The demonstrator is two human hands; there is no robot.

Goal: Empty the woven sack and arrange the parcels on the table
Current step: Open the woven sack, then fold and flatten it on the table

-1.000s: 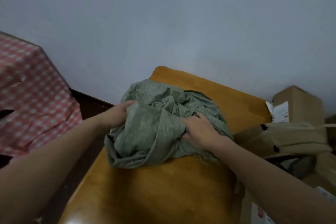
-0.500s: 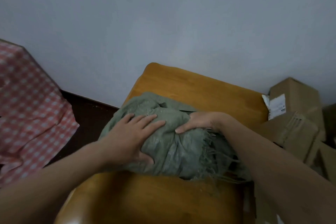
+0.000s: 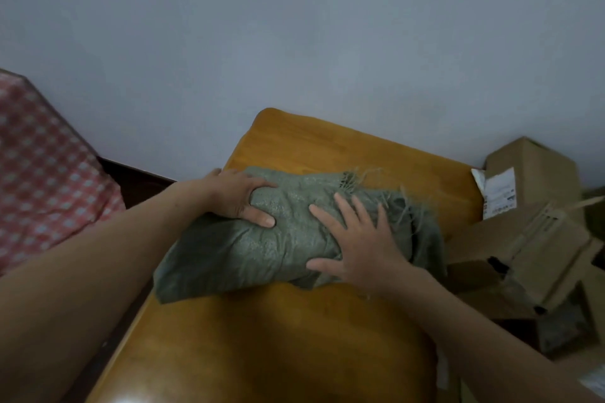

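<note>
sack: grey-green woven sack [image 3: 294, 239], folded into a flat bundle, lying on the wooden table [image 3: 294, 353]. Landmark for everything below.
sack position: across the far half of the table; near-left corner of the bundle hangs slightly past the table's left edge.
sack edge: frayed threads [image 3: 412, 216] stick out on its far-right side, some loose strands at the far edge too.
my left hand: left hand [image 3: 242, 196] on the sack's far-left end, fingers curled over the top fold, thumb pressed into the cloth. Gripping the sack.
my right hand: right hand [image 3: 363, 245] flat on the sack's right part, fingers spread, palm down. Not closed on anything, just pressing the cloth.
hands: apart from each other, a strip of sack showing between them.
table: bare orange-brown top on the near side of the sack, a glare spot at the nearest edge.
parcels: none on the table beside the sack that I can see. Cannot tell if anything is inside the folds.
cardboard boxes: cardboard boxes [image 3: 523, 249] piled right of the sack, off the table's right edge. The far one [image 3: 537, 170] carries a white label [image 3: 499, 191], print unreadable.
checked cloth: red-and-white checked cloth [image 3: 42, 180] well left of the sack, off the table.
wall: plain pale wall [image 3: 294, 42] beyond the sack and table.
</note>
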